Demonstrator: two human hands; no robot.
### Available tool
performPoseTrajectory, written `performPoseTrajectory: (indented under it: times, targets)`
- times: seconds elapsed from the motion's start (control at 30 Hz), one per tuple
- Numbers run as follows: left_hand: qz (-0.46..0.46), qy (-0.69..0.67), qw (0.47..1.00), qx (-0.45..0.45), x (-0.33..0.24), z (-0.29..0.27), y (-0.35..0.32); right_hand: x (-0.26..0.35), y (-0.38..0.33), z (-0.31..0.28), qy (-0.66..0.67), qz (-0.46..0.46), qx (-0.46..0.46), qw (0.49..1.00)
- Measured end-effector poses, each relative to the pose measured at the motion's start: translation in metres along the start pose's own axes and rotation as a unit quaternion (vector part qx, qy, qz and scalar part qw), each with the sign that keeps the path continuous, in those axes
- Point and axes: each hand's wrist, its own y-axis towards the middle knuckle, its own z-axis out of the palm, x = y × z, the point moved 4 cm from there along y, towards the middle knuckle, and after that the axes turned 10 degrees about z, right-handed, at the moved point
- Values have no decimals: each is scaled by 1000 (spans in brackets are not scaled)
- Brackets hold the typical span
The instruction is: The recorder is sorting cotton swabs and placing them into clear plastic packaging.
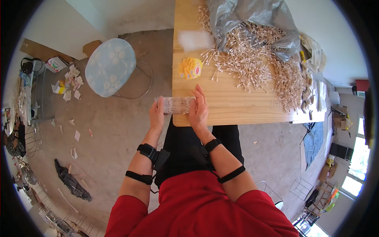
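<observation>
Between my two hands is a small clear plastic box (pixel 178 105), held level over the near left corner of the wooden table (pixel 233 106). It looks filled with cotton swabs, though the contents are hard to make out. My left hand (pixel 157 113) grips its left end, which juts past the table's edge. Against the right end presses my right hand (pixel 199 108), fingers pointing away from me. Just beyond the box lies a small pile of yellow printed cards (pixel 191 68). A large heap of loose cotton swabs (pixel 244 65) spreads over the far and right part of the table.
A grey plastic bag (pixel 252 15) spills swabs at the far end. A translucent plastic bag or sheet (pixel 195 40) lies beyond the cards. Left of the table stands a round stool with a light blue floral cover (pixel 110 67). Paper scraps (pixel 73 79) litter the floor.
</observation>
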Motion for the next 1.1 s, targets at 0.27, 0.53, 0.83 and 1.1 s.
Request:
performPoseTrajectory:
  times: [0.27, 0.53, 0.83, 1.1]
  targets:
    - [208, 225, 951, -41, -21, 17, -11, 2, 1, 26, 31, 10, 3, 999]
    - [200, 191, 959, -55, -14, 16, -13, -2, 2, 29, 78, 25, 4, 997]
    - [-39, -136, 989, -31, 19, 8, -11, -18, -9, 29, 206, 91, -26, 974]
    - [-55, -171, 983, -44, 33, 16, -20, -27, -40, 2, 271, 142, -6, 952]
